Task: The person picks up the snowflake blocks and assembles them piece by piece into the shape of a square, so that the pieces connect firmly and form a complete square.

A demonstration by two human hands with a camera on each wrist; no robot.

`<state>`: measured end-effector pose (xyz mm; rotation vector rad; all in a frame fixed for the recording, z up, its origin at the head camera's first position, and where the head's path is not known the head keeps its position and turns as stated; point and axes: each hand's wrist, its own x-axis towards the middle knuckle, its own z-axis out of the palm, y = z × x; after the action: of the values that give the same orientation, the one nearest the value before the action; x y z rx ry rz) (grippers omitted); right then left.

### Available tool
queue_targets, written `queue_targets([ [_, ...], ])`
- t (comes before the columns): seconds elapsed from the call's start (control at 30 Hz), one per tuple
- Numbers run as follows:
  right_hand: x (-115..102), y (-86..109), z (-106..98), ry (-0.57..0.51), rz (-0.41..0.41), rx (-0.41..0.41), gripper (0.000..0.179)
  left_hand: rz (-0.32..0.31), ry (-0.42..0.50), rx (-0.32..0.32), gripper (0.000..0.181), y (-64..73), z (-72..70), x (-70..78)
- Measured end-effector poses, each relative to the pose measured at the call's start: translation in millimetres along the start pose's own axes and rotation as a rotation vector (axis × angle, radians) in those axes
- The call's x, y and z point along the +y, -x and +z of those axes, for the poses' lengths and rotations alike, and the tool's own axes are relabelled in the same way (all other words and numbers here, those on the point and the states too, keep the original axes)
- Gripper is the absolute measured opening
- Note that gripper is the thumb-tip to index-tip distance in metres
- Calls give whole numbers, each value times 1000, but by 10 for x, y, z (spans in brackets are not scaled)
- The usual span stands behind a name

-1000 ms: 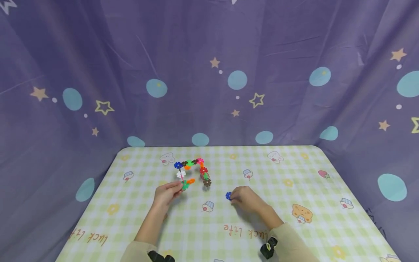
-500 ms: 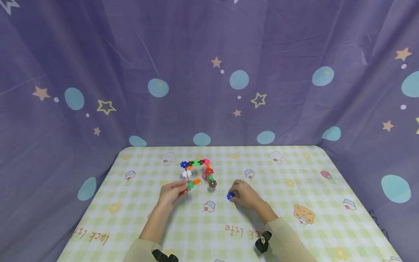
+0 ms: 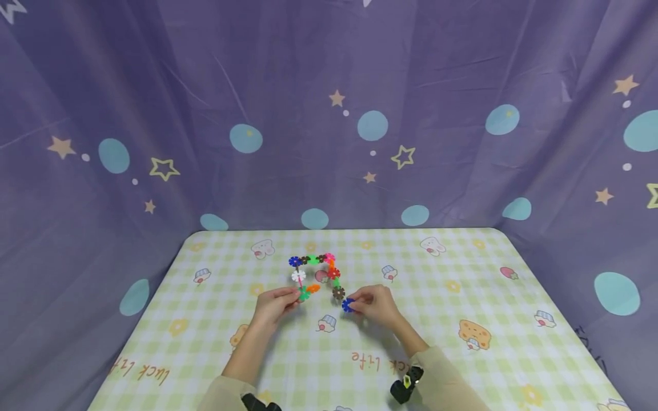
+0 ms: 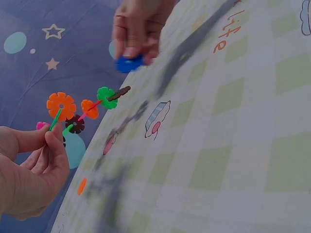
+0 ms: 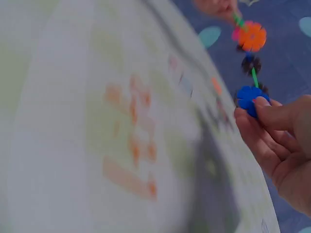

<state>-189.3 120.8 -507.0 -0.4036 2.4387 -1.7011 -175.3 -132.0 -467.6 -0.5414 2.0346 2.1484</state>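
Note:
A chain of interlocking snowflake discs in several colours is bent into an open loop above the table. My left hand point(image 3: 276, 306) pinches a green snowflake disc point(image 3: 304, 293) of the chain between thumb and fingers. An orange disc point(image 4: 61, 106) joins on beside it. The chain's other end is a brown snowflake disc point(image 3: 338, 293). My right hand point(image 3: 379, 305) pinches a blue snowflake disc point(image 3: 348, 305) by its edge, just right of and below the brown one. In the left wrist view the blue disc and the brown end are apart.
A green-and-white checked tablecloth point(image 3: 205, 319) with printed cartoons covers the table. A separate orange disc point(image 4: 82, 186) lies on the cloth below the chain. Behind the table hangs a purple curtain point(image 3: 288, 74) with stars and blue ovals.
My left hand has shifted to the right with the chain. My right hand has turned the blue disc and brought it leftward, close to the chain's brown end.

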Motion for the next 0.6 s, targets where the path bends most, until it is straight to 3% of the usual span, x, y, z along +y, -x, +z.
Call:
queue_targets([
  [0.13, -122, -41, 105, -346, 157, 47, 24, 3, -18, -11, 31, 26, 24, -3],
  [0.23, -205, -70, 161, -464, 244, 77, 30, -3, -38, -21, 30, 51, 39, -6],
  [0.33, -262, -84, 203, -499, 292, 93, 33, -5, -52, -28, 30, 74, 53, -9],
  [0.6, -337, -95, 255, -509, 299, 119, 29, 6, -62, -50, 30, 95, 77, 0],
])
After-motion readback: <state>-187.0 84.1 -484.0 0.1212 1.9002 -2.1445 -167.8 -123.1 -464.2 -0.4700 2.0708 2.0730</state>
